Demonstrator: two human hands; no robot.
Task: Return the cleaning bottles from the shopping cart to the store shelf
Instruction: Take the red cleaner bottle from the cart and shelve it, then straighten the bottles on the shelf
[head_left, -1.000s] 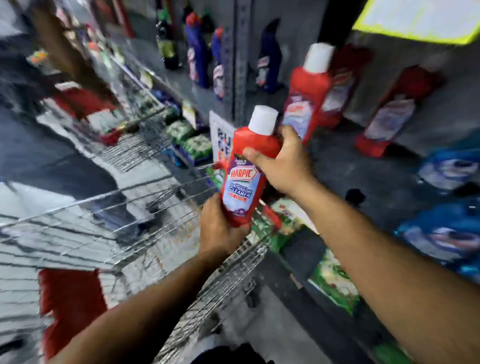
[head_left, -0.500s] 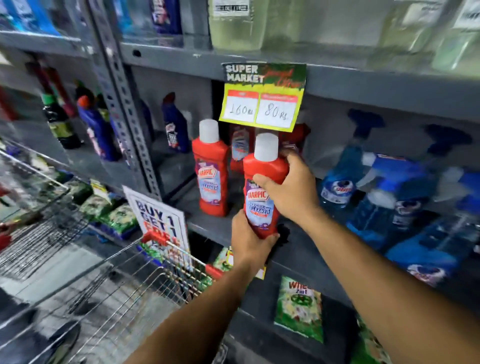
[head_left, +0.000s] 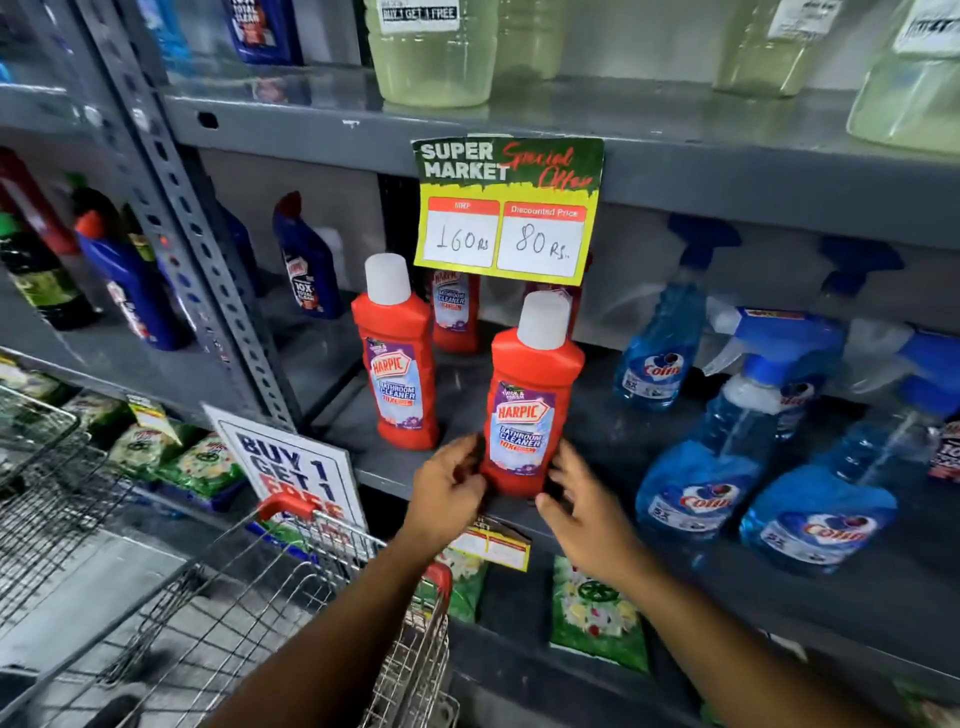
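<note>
A: Sign hanging off the upper shelf edge?
B: Special-offer price card (head_left: 508, 208), handwritten 160 and 80 Rs.
A: Lower left?
B: Buy-one-get-one placard (head_left: 291, 467), partly hidden. Green detergent packets (head_left: 597, 618) lie on the bottom level. Pale yellow jugs (head_left: 431, 57) stand up top.

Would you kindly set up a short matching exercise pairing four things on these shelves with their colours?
Things:
1. nearest Harpic bottle
2. Colin spray bottle
3. price card
4. top-shelf jar

Colours:
A. blue liquid
B. yellow with a dark green header
C. red with a white cap
D. pale yellow-green, translucent

Pairs: 1-C, 2-A, 3-B, 4-D
</note>
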